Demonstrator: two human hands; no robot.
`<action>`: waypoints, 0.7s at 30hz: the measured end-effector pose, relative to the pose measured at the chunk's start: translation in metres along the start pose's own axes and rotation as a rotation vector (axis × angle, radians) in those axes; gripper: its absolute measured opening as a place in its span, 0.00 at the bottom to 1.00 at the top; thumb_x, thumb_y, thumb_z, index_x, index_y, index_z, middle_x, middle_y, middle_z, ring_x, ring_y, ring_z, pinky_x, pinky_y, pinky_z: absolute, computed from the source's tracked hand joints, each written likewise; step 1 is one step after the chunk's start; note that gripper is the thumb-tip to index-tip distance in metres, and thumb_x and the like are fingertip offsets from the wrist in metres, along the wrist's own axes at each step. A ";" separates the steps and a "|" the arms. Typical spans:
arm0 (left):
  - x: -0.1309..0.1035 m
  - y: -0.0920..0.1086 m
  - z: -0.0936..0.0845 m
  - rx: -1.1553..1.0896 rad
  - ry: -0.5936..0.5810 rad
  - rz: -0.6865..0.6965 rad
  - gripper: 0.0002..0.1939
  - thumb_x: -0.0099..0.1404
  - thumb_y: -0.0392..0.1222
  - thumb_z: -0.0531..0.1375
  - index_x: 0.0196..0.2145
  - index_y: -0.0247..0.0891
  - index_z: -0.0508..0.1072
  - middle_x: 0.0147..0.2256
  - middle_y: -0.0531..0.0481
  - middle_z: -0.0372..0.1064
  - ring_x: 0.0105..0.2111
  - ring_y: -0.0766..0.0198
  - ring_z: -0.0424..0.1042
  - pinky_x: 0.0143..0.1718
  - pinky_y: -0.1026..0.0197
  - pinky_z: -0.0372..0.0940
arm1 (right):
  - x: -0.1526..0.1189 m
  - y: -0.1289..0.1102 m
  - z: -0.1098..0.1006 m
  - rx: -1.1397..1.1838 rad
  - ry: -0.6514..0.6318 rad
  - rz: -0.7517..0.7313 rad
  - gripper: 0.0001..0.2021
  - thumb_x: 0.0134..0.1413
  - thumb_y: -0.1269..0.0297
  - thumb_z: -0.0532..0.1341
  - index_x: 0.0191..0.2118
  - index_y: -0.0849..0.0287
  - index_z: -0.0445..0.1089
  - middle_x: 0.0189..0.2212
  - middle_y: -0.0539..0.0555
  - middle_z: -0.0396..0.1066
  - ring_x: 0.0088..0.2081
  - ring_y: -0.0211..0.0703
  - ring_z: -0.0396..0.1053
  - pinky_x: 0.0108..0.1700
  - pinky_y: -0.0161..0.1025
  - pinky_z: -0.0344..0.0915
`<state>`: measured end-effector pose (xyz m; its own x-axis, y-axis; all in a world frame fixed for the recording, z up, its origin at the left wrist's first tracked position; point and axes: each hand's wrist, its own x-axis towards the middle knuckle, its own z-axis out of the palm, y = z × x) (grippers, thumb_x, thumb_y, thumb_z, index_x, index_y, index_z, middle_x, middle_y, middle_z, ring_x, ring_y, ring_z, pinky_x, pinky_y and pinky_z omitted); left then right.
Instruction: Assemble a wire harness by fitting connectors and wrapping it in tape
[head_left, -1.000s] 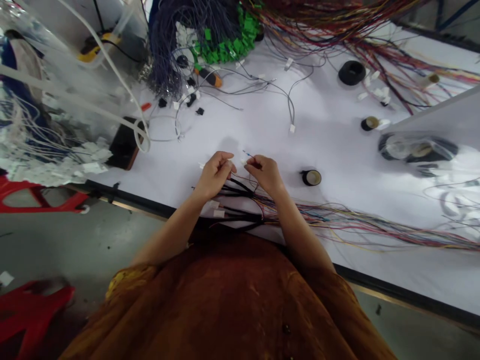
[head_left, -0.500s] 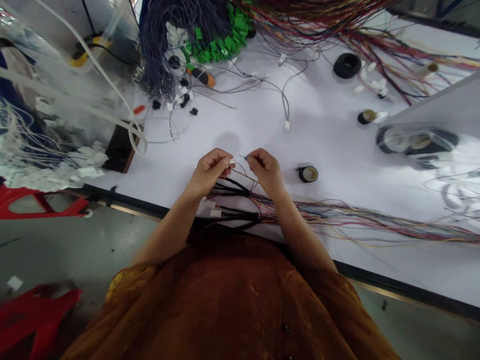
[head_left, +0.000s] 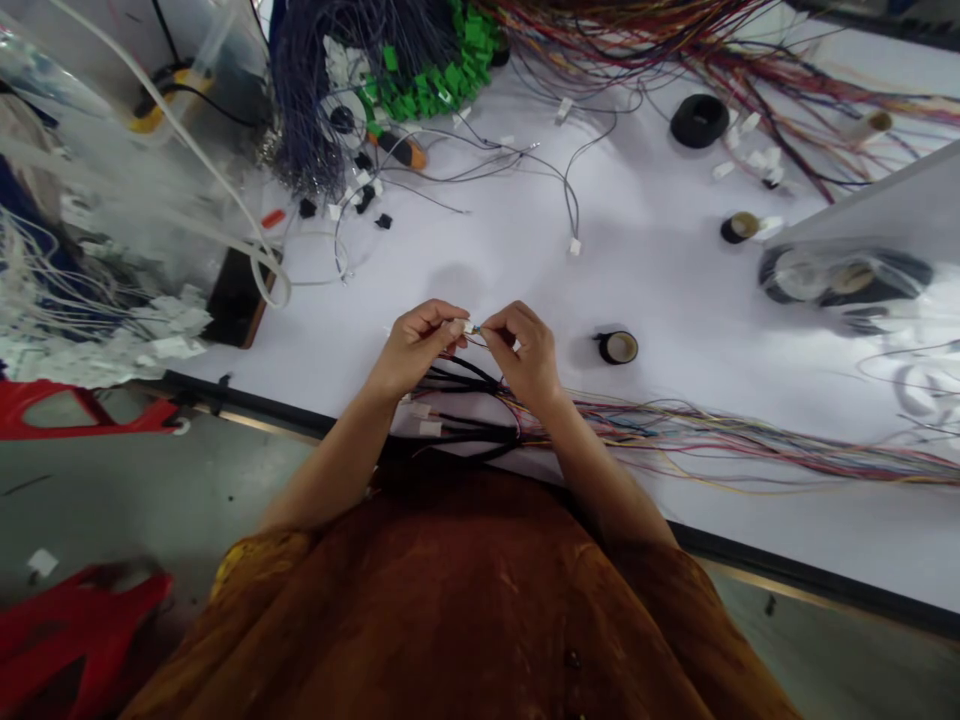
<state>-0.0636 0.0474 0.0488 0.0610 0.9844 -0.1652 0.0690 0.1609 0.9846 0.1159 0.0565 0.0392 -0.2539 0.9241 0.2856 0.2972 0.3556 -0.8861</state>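
Between finger and thumb, my left hand (head_left: 421, 345) pinches a small white connector (head_left: 469, 327). Facing it, my right hand (head_left: 525, 352) is closed on a thin wire (head_left: 478, 330) whose bluish end meets the connector's right side; whether it sits inside I cannot tell. Below both hands lies a wire harness (head_left: 720, 432), its branches wrapped in black tape (head_left: 480, 435) on the left and loose coloured strands running off to the right. White connectors (head_left: 429, 428) end some of the taped branches.
A black tape roll (head_left: 620, 347) stands right of my hands. Further back are a bundle of dark wires with green connectors (head_left: 442, 85), an orange-black screwdriver (head_left: 403, 150) and another tape roll (head_left: 699, 121). White-connector wires (head_left: 112, 335) lie left, near a dark phone-like slab (head_left: 238, 298).
My right hand has moved slightly left, bringing the wire end from a small gap away up to the white connector. My left hand keeps its pinch in nearly the same spot.
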 end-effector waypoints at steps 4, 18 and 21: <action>0.000 -0.002 0.002 -0.016 -0.025 -0.036 0.12 0.61 0.48 0.65 0.38 0.38 0.76 0.27 0.51 0.73 0.28 0.68 0.71 0.32 0.66 0.68 | -0.006 0.002 0.007 -0.193 -0.021 -0.078 0.11 0.66 0.66 0.53 0.30 0.56 0.65 0.32 0.53 0.64 0.34 0.40 0.61 0.39 0.40 0.60; -0.004 0.008 0.003 0.038 -0.056 -0.049 0.11 0.62 0.47 0.63 0.37 0.37 0.75 0.27 0.50 0.73 0.29 0.67 0.73 0.34 0.64 0.71 | -0.012 0.004 0.006 0.048 0.024 0.020 0.08 0.63 0.65 0.56 0.31 0.56 0.66 0.29 0.50 0.66 0.32 0.36 0.64 0.36 0.37 0.62; -0.006 0.007 0.003 0.044 -0.055 -0.023 0.11 0.62 0.47 0.62 0.37 0.36 0.74 0.28 0.50 0.73 0.29 0.66 0.74 0.33 0.63 0.71 | -0.012 0.004 0.009 0.049 0.036 -0.006 0.08 0.63 0.66 0.56 0.31 0.57 0.66 0.29 0.50 0.66 0.32 0.36 0.63 0.36 0.36 0.61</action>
<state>-0.0602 0.0429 0.0565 0.1131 0.9749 -0.1920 0.1150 0.1791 0.9771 0.1121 0.0460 0.0294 -0.2222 0.9266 0.3035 0.2498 0.3549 -0.9009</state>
